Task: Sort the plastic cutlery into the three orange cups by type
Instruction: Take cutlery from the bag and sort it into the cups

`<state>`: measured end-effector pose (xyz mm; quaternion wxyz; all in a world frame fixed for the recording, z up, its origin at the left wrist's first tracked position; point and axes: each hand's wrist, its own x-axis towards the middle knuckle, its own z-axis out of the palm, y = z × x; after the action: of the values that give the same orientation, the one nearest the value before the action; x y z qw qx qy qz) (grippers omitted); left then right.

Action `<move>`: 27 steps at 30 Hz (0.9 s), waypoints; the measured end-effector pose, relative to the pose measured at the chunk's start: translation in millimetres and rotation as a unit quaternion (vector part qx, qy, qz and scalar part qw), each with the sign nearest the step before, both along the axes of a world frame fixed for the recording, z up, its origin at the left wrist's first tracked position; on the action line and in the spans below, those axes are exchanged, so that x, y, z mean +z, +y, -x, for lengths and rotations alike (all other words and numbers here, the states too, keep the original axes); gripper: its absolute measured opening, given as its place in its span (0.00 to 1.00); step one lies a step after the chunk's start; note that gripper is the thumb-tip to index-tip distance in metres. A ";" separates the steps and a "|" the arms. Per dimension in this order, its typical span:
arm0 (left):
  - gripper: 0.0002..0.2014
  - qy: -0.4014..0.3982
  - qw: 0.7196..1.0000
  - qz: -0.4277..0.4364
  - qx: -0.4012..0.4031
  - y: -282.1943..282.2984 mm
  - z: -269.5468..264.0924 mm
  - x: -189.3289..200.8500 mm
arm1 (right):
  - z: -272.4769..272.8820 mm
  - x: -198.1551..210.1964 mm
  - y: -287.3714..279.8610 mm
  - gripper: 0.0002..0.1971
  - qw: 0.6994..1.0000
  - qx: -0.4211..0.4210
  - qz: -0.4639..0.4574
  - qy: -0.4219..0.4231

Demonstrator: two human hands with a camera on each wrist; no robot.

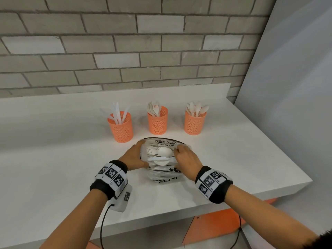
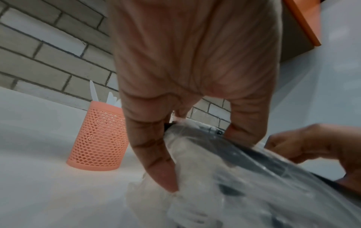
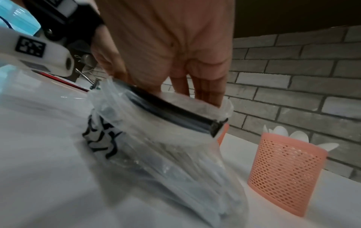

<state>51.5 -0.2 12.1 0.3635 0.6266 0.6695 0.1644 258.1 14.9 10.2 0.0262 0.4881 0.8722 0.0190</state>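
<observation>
A clear zip bag (image 1: 162, 174) of white plastic cutlery (image 1: 162, 153) lies on the white counter (image 1: 53, 159), its mouth held wide. My left hand (image 1: 139, 153) grips the bag's left rim, with its fingers (image 2: 154, 154) down the outside of the bag (image 2: 224, 169). My right hand (image 1: 178, 152) holds the right rim, thumb outside and fingers (image 3: 207, 92) inside the mouth of the bag (image 3: 166, 146). Behind stand three orange mesh cups: left (image 1: 120, 127) with knives, middle (image 1: 157, 122) with forks, right (image 1: 195, 123) with spoons.
A grey brick wall (image 1: 125, 51) runs behind the counter. The counter's right edge (image 1: 280, 151) falls away beside a pale wall, and its front edge lies under my forearms. Orange cabinet fronts (image 1: 215, 225) show below.
</observation>
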 end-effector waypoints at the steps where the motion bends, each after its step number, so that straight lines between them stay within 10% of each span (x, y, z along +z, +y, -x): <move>1: 0.47 0.004 1.000 0.004 0.002 0.8 -0.2 1.7 | 2.5 -1.6 3.1 0.22 1.000 -0.002 0.015 -0.006; 8: 0.46 -0.006 0.999 0.021 0.023 3.8 2.1 8.2 | 12.6 -3.7 12.7 0.26 0.997 0.051 0.024 -0.058; 27: 0.40 -0.034 0.999 0.012 0.028 -19.0 23.3 -0.9 | 27.4 -15.3 30.0 0.28 0.985 0.035 0.121 0.118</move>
<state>28.2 -19.2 11.2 0.3889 0.5970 0.6761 0.1878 230.7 44.9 -5.1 -0.0192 0.4490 0.8817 -0.1437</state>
